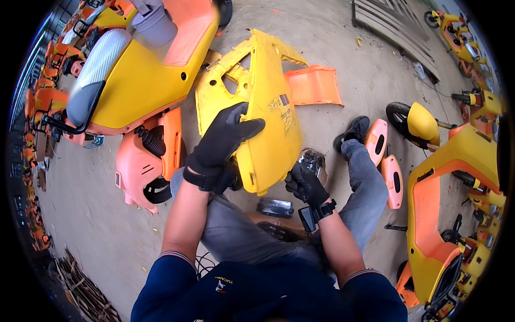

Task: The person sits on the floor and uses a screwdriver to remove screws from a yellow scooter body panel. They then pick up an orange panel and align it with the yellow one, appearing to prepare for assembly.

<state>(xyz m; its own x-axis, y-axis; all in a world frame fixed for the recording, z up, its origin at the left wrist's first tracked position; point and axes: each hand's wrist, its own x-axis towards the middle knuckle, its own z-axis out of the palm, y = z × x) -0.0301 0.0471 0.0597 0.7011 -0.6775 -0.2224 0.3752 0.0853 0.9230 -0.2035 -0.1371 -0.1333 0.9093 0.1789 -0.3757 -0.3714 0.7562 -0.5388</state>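
A large yellow plastic scooter body panel [276,123], with cut-outs and printed marks, is tilted up in front of me above my knees. My left hand [220,142], in a black glove, is closed on its left edge, thumb across the outer face. Beside the panel's lower right edge my gloved right hand [307,184] has its fingers curled closed; what they hold, if anything, is hidden. A small device is strapped to the right wrist. Behind that hand lies a metallic, clear-looking part [314,161], perhaps a lamp. A dark rectangular box [274,207] rests on the floor between my legs.
A yellow-and-orange scooter [139,80] carrying a grey bucket [154,26] stands at left, another scooter [429,209] at right. Around me lie an orange panel [315,86], a pink front cover [142,166] and two pink oblong parts [376,140]. A wooden pallet [394,35] lies far right.
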